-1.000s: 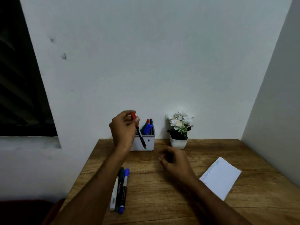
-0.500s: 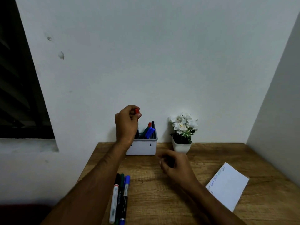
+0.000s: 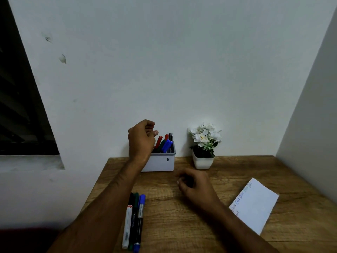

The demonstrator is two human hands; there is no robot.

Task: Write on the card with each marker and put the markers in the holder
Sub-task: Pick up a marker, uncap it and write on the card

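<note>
A white box-shaped holder stands at the table's back edge with several markers in it, among them a red marker leaning at its left side. My left hand hovers just above and left of the holder, fingers loosely curled, holding nothing. My right hand rests on the table in front of the holder, fingers loosely curled and empty. Three markers lie side by side near the front left: a white one, a dark green one, a blue-capped one. The white card with coloured writing lies at the right.
A small white pot of white flowers stands right of the holder against the wall. The wooden table sits in a corner, with walls behind and to the right. A dark window is at the left.
My left hand carried the red marker over to the holder, lowered it in and let go. The marker now leans inside. My right hand stayed on the table.
</note>
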